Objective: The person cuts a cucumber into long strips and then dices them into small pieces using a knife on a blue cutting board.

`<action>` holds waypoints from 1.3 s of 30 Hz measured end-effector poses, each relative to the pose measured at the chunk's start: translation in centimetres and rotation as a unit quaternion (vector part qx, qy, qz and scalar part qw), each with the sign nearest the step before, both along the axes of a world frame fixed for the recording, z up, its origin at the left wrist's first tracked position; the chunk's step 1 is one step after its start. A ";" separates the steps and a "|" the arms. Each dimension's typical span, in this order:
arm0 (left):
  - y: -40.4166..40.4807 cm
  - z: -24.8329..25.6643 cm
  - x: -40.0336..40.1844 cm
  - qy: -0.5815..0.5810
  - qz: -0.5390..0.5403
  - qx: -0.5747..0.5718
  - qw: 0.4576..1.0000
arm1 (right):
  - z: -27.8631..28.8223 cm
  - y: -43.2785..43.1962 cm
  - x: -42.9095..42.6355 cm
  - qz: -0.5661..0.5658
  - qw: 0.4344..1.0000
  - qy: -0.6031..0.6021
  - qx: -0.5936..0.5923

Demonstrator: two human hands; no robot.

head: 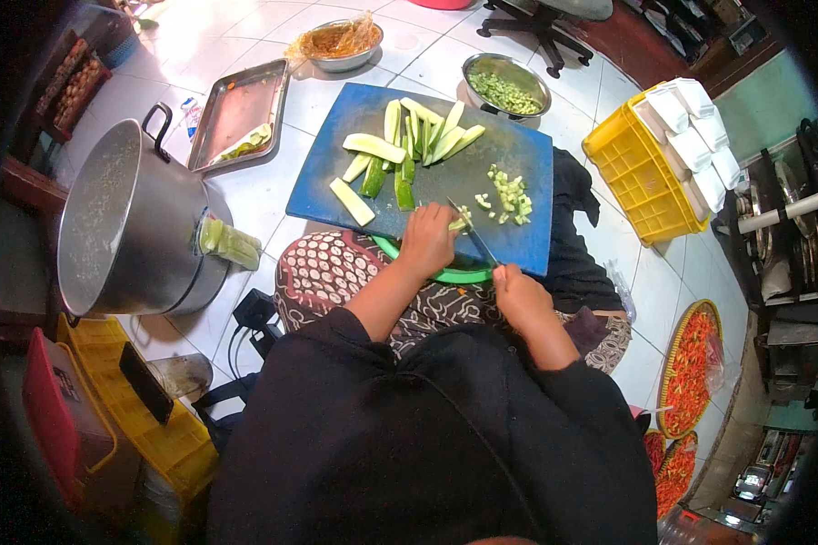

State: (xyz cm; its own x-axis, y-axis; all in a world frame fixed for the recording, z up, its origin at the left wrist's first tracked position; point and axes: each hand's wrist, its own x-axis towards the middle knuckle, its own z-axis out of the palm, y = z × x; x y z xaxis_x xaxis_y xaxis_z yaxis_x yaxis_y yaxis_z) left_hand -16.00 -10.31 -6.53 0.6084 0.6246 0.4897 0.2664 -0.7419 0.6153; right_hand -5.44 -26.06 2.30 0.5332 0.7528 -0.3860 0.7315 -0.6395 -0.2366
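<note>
My left hand (429, 235) presses cucumber strips (461, 219) against the front part of a blue cutting board (313, 163). In my right hand (523, 289) is the handle of a kitchen knife (478, 238), its blade angled up and left beside the strips. Small diced cucumber (511, 194) lies on the board's right side. Several long cucumber pieces (375, 146), some showing green skin and others pale flesh, are spread over the left and middle. Beneath the board's near edge shows the rim of a green basin (467, 276). My fingertips partly hide the held pieces.
A large metal pot (170, 231) stands left, near a metal tray (279, 102) with scraps. Beyond the board are a steel bowl of diced green pieces (508, 85) and a plastic-covered bowl (347, 48). Right are a yellow crate (613, 163) with foam boxes and trays of red chillies (688, 368).
</note>
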 end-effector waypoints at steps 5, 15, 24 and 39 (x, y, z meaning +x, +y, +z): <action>-0.1 0.1 -0.5 0.008 0.014 -0.013 1.000 | -0.5 1.3 1.3 0.029 0.999 0.023 0.027; 0.1 -0.3 -0.2 -0.009 0.008 -0.007 1.000 | -0.5 1.7 0.3 0.004 1.000 0.023 0.002; 0.8 -0.7 2.7 0.016 -0.001 0.023 1.000 | -1.5 2.0 4.0 -0.049 0.996 0.072 -0.005; 1.2 -0.1 1.9 -0.024 -0.020 -0.011 0.999 | -0.9 2.4 2.7 0.006 1.000 -0.015 0.001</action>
State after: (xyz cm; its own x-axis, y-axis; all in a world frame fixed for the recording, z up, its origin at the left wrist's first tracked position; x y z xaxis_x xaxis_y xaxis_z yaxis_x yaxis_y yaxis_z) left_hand -14.14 -9.15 -6.65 0.6083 0.6118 0.5057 0.2067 -0.7372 0.6433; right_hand -2.76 -23.66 1.40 0.5361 0.7595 -0.3686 0.7459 -0.6306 -0.2146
